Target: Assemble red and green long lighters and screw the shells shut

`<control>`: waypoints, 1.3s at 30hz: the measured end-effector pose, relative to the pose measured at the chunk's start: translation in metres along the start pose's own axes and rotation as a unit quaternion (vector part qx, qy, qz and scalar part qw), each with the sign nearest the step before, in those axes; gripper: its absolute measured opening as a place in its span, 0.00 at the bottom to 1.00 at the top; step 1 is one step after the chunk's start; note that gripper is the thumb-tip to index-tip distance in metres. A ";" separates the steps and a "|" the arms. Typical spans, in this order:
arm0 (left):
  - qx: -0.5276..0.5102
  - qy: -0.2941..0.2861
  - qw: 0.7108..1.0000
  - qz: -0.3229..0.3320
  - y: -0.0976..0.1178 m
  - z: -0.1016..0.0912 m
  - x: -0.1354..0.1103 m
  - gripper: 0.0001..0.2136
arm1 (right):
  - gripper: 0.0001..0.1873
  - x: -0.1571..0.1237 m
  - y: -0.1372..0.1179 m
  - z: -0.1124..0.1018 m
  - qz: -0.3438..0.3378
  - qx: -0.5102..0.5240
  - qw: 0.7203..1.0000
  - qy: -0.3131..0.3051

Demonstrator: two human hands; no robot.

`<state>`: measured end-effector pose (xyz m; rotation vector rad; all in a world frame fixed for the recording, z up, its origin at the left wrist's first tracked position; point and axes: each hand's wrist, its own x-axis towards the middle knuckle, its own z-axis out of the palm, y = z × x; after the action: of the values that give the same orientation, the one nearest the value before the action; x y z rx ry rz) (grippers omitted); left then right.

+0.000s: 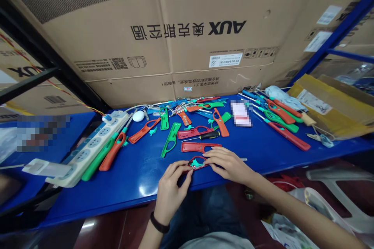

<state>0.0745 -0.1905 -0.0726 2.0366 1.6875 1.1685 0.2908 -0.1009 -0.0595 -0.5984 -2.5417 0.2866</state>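
Red lighter shell (197, 162) is pinched by left hand (172, 192) and right hand (228, 165). Another red shell (198, 147) lies just beyond both hands.

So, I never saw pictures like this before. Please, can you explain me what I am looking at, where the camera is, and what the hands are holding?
There is no machine here. This is one picture from a camera worn on a person's head, looking forward and down, so you see the person's own two bare hands. The left hand, with a black wristband, and the right hand both hold a small red plastic lighter shell with a teal piece in it. On the blue bench lie more red, orange and green lighter parts, a screwdriver with a black and yellow handle and a white power strip. Behind the bench stands a large cardboard box printed AUX.
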 end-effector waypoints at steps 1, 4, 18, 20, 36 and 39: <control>-0.003 0.001 1.000 0.002 0.000 0.001 0.001 0.06 | 0.11 0.001 0.000 -0.001 0.001 0.003 1.000 0.001; -0.013 0.003 1.000 0.005 0.001 0.005 0.006 0.07 | 0.10 0.006 -0.001 -0.001 0.006 0.005 1.000 0.002; 0.043 0.112 0.992 -0.037 -0.025 -0.022 0.045 0.06 | 0.07 0.018 -0.006 0.012 0.046 0.051 0.997 0.035; 0.132 0.136 0.980 -0.067 -0.040 -0.038 0.064 0.07 | 0.07 0.018 -0.006 0.012 0.039 0.054 0.997 0.041; 0.333 -0.068 0.917 -0.206 -0.019 0.032 0.188 0.21 | 0.04 0.019 -0.012 0.015 0.011 0.073 0.995 0.061; 0.337 -0.097 0.908 -0.228 -0.021 0.025 0.190 0.18 | 0.05 0.020 -0.011 0.015 0.016 0.073 0.996 0.054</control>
<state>0.0784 -0.0041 -0.0229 1.8042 2.4999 0.2240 0.2636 -0.1027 -0.0599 -0.5817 -2.3855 0.4339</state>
